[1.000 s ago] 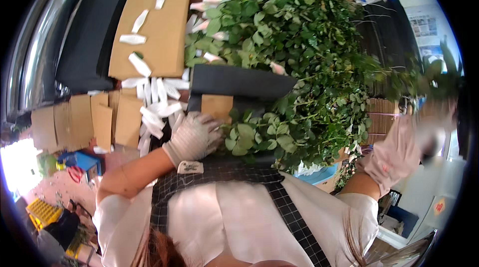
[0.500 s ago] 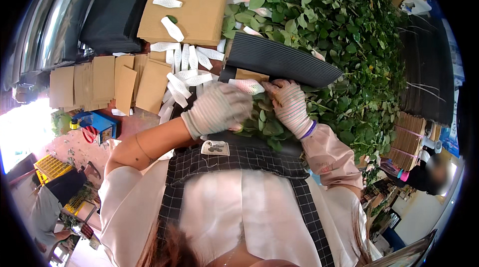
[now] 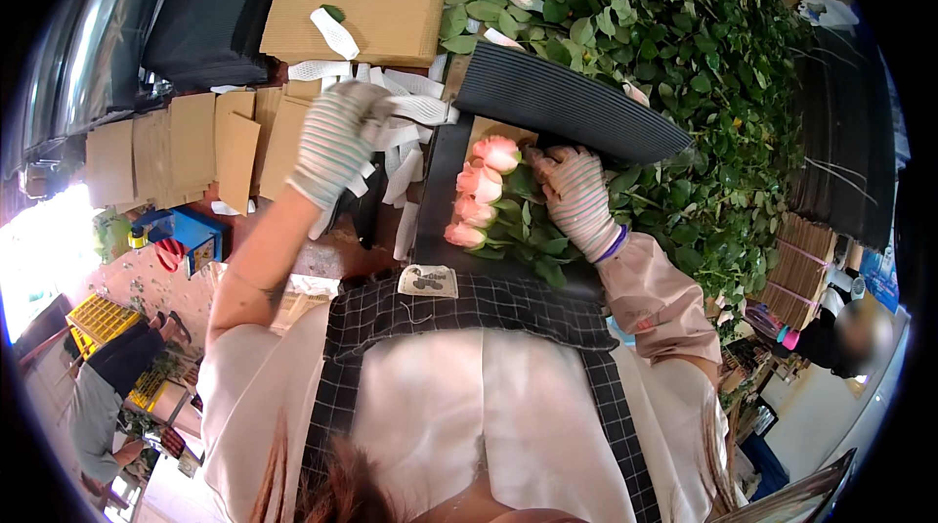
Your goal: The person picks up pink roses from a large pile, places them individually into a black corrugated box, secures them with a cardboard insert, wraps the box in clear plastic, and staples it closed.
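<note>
Several pink roses (image 3: 479,183) lie with their heads in a column and their leafy stems to the right, on a dark sheet with a brown cardboard strip. My right hand (image 3: 575,198), in a striped glove, is closed at the top rose's stem; its fingertips are partly hidden. Behind it a black corrugated sheet (image 3: 567,103) stands tilted. My left hand (image 3: 337,137), also gloved and blurred, is over a pile of white net sleeves (image 3: 401,171). One net sleeve (image 3: 424,110) extends from its curled fingertips.
A large heap of leafy rose stems (image 3: 674,64) fills the right side. Net sleeves lie on a stack of tan corrugated cardboard (image 3: 391,15). Smaller cardboard pieces (image 3: 191,147), a blue box (image 3: 198,230) and black sheets (image 3: 215,15) stand to the left. Other people are at both edges.
My left hand has moved left and away from the roses, to the sleeve pile. The top rose, netted before, is now bare, and the row of heads shows. My right hand stays near the stems.
</note>
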A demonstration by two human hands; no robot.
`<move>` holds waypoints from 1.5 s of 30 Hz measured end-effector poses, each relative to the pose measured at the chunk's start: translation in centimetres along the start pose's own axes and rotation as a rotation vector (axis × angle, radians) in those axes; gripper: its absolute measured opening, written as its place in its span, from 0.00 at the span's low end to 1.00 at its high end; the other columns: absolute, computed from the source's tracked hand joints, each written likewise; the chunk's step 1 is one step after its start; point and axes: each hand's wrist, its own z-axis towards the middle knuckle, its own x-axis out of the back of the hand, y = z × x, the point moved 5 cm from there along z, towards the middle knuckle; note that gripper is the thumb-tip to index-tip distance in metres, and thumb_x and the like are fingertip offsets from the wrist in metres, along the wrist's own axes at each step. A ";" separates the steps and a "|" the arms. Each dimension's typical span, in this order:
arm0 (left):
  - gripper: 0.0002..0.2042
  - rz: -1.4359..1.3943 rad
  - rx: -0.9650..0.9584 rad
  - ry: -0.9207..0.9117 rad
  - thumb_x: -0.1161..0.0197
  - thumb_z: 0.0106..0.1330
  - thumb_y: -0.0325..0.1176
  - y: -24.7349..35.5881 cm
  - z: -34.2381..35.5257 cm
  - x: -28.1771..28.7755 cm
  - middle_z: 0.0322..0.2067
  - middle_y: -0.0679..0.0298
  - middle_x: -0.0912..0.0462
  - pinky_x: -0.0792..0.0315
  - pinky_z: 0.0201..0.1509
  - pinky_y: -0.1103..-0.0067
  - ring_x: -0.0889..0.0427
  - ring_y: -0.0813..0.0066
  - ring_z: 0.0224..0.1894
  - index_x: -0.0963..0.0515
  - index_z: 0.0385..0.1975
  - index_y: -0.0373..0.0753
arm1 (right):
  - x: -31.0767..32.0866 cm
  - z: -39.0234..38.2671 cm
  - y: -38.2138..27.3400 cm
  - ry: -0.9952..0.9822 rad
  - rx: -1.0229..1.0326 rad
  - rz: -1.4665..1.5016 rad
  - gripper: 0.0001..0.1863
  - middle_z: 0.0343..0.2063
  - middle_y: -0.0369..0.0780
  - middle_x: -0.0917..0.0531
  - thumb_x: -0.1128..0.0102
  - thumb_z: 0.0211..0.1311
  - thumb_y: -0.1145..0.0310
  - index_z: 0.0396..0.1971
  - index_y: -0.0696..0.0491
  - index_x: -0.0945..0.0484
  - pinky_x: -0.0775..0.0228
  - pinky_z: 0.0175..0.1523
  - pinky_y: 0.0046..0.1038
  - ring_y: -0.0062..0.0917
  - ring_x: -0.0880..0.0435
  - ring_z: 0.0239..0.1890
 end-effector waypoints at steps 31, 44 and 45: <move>0.18 -0.055 -0.343 -0.495 0.47 0.61 0.48 10.1 -3.0 -3.2 0.17 0.60 0.24 0.32 0.30 0.63 0.22 0.59 0.22 0.30 0.49 0.53 | 1.8 -0.7 -4.7 -0.105 0.171 -0.172 0.08 0.21 0.39 0.25 0.47 0.53 0.66 0.30 0.52 0.24 0.31 0.28 0.36 0.33 0.23 0.25; 0.24 0.081 -0.170 -0.801 0.47 0.61 0.51 10.6 -3.1 -4.1 0.27 0.59 0.19 0.34 0.41 0.56 0.19 0.58 0.28 0.35 0.57 0.52 | 2.3 1.1 -2.0 0.095 -0.025 -0.030 0.15 0.31 0.38 0.23 0.42 0.53 0.66 0.42 0.48 0.24 0.33 0.38 0.35 0.34 0.24 0.36; 0.24 0.073 -0.155 -0.824 0.48 0.62 0.51 10.6 -3.2 -4.1 0.28 0.59 0.19 0.34 0.42 0.54 0.19 0.58 0.28 0.36 0.57 0.52 | 2.2 1.3 -2.2 0.097 -0.020 0.011 0.16 0.30 0.38 0.23 0.43 0.53 0.68 0.43 0.49 0.24 0.33 0.39 0.35 0.35 0.24 0.34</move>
